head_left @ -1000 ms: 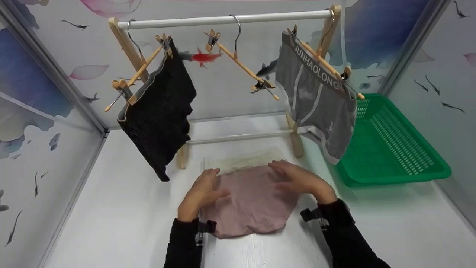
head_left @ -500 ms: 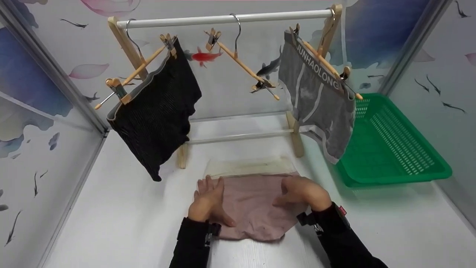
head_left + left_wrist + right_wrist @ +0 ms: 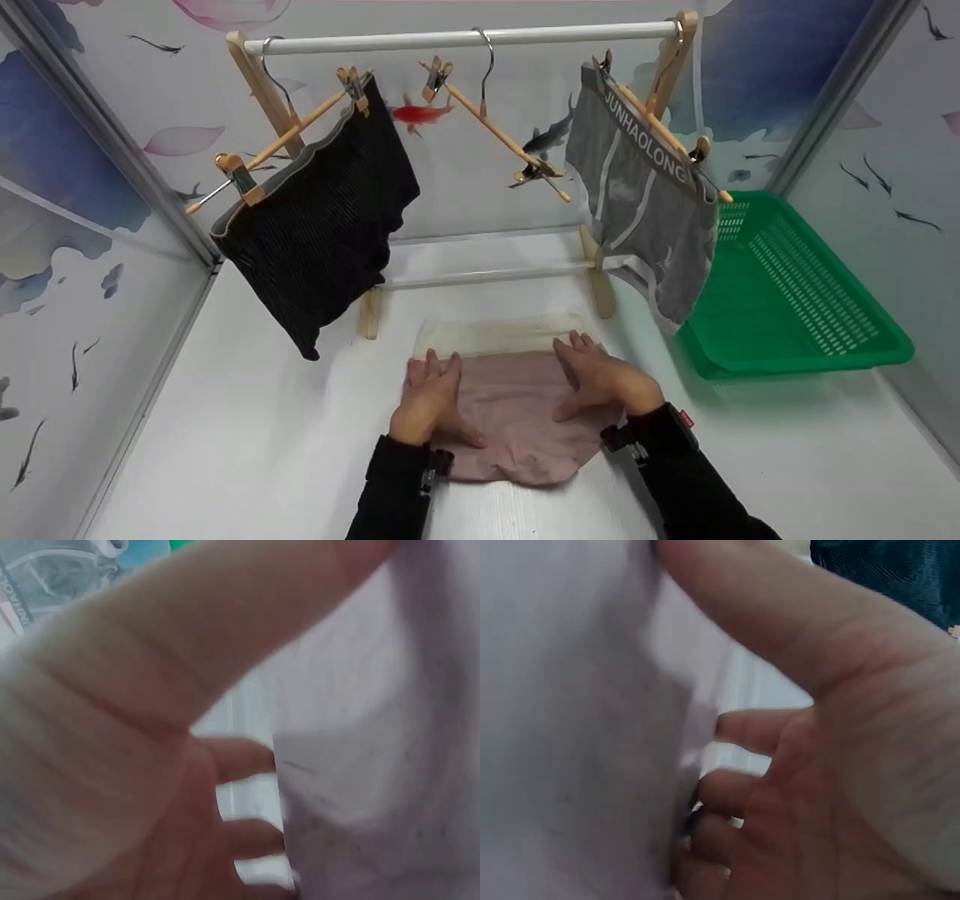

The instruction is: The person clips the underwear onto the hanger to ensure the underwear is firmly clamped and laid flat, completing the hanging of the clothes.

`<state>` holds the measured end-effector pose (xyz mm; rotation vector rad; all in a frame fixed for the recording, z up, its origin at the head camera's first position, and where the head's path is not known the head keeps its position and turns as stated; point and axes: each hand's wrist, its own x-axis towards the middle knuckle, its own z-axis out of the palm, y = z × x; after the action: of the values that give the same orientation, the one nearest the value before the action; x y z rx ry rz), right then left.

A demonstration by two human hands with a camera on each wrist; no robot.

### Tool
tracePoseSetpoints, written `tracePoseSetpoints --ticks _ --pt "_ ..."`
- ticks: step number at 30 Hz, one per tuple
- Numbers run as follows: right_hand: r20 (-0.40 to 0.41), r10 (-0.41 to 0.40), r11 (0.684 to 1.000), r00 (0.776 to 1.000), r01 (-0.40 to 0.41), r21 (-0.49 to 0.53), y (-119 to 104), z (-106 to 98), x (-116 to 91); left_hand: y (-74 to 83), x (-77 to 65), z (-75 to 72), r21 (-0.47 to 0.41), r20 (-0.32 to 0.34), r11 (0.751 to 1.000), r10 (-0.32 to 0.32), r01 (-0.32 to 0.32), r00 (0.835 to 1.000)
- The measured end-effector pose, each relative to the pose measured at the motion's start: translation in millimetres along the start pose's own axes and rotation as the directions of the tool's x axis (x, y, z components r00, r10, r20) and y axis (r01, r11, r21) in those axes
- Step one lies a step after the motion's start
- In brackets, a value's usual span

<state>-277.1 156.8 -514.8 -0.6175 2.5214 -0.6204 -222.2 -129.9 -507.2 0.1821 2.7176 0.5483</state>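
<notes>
Pink underpants (image 3: pixel 517 442) with a cream waistband (image 3: pixel 499 336) lie flat on the white table below the rack. On their left side rests my left hand (image 3: pixel 431 401), fingers spread toward the waistband and thumb over the cloth. My right hand (image 3: pixel 607 381) lies on the opposite side, its fingertips right at the waistband and its thumb pointing inward. Pale pink cloth fills much of both wrist views, with the left thumb (image 3: pixel 247 607) and the right thumb (image 3: pixel 750 600) stretched across it.
A drying rack with a white rail (image 3: pixel 375 43) stands behind. Clipped to its hangers are black ribbed underpants (image 3: pixel 322 210) at left and grey boxer briefs (image 3: pixel 645 202) at right. The middle hanger (image 3: pixel 495 135) carries nothing. A green basket (image 3: pixel 795 367) sits at right.
My right hand has slid down the cloth and back up to the waistband. The left hand has moved slightly inward. The underpants have shifted a little toward me; the black pair has swung.
</notes>
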Motion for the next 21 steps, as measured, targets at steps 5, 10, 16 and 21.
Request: tracePoseSetpoints --ticks 5,10,16,21 --pt "0.0 0.069 0.998 0.998 -0.069 -0.008 -2.1 -2.3 -2.4 3.9 -3.8 -0.1 0.064 -0.039 0.994 -0.081 0.083 0.996" --pt "0.0 0.069 0.997 0.998 -0.069 -0.015 -4.1 -2.8 -2.2 5.9 -4.6 -0.7 0.06 -0.048 0.993 -0.102 0.105 0.994" --pt "-0.023 0.031 0.999 0.999 -0.03 0.023 -1.6 -2.4 -3.9 7.6 -4.6 -1.2 0.027 -0.028 0.997 -0.078 0.078 0.997" --pt "-0.205 -0.13 0.984 0.97 0.152 0.095 -12.0 -12.3 -9.0 14.2 -3.6 -8.7 0.008 0.01 0.999 0.053 -0.053 0.999"
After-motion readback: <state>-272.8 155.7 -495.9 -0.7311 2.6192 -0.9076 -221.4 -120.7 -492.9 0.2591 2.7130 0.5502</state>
